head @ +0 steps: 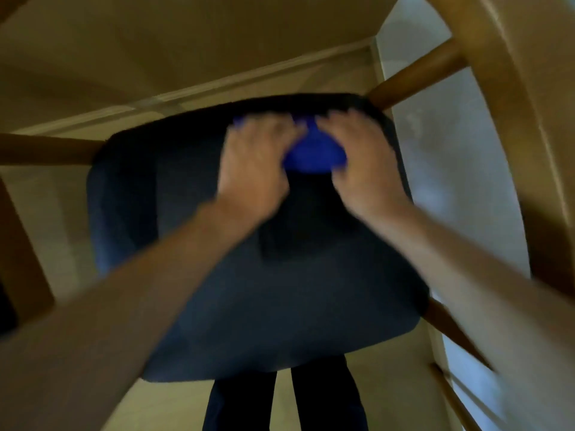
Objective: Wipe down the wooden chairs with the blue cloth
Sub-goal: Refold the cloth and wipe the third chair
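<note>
The frame is blurred by motion. A chair with a dark blue padded seat [217, 275] and round wooden legs [417, 79] fills the middle of the head view. The blue cloth [314, 154] lies bunched on the far part of the seat. My left hand [252, 160] grips the cloth's left side, a bit of blue showing past its fingers. My right hand [364, 157] grips its right side. Both hands rest on the seat, close together, with the cloth between them.
A second wooden chair frame [510, 126] curves down the right side, close to my right arm. Another wooden piece [18, 262] stands at the left edge. Pale floor [451, 169] and a baseboard [249, 79] lie beyond. Dark trouser legs [323, 399] show below the seat.
</note>
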Demonstrator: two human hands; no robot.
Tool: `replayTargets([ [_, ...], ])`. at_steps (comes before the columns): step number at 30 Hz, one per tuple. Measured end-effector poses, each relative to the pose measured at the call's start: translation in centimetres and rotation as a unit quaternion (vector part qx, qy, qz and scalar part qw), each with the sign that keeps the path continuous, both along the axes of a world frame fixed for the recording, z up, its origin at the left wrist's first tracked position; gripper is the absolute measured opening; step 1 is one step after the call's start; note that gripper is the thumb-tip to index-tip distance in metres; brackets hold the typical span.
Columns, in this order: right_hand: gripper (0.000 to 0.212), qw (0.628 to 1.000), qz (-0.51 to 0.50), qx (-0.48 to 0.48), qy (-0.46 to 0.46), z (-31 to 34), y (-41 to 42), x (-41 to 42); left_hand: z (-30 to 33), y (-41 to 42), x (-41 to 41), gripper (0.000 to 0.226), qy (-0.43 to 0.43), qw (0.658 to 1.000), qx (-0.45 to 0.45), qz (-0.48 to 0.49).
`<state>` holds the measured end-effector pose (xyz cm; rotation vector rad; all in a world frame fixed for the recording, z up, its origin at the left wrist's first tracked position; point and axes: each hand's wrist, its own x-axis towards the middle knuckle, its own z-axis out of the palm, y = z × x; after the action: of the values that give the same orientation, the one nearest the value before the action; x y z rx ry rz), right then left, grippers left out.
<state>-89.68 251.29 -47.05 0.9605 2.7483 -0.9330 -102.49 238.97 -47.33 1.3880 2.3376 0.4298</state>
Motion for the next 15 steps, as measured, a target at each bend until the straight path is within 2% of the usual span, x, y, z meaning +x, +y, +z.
replayTargets([
  [2, 0.065, 0.999, -0.013, -0.012, -0.039, 1.6, -3.6, 5.2, 1.1, -3.6, 4.6, 0.067, -0.025, 0.999, -0.014, -0.036],
  [5, 0.068, 0.994, -0.004, -0.061, -0.088, 2.6, -5.2, 8.3, 1.6, -6.3, 7.6, 0.069, -0.054, 0.994, -0.041, -0.085],
  [8, 0.068, 0.996, 0.005, -0.077, -0.053, 3.0, -1.3, 5.7, 1.5, -3.3, 4.4, 0.069, -0.040, 0.996, 0.004, -0.077],
  [10, 0.062, 0.999, -0.008, -0.042, 0.003, 3.0, 2.3, 2.0, 1.7, 0.8, 1.1, 0.071, -0.014, 0.999, 0.013, -0.035],
  [12, 0.053, 0.999, -0.017, -0.004, 0.039, 2.2, 5.3, -2.0, 1.4, 4.9, -2.4, 0.072, 0.018, 1.000, 0.000, 0.003],
  [15, 0.056, 0.999, 0.003, -0.015, 0.029, 0.6, 6.9, -4.7, -0.1, 7.8, -5.4, 0.074, 0.014, 0.998, -0.069, 0.003],
])
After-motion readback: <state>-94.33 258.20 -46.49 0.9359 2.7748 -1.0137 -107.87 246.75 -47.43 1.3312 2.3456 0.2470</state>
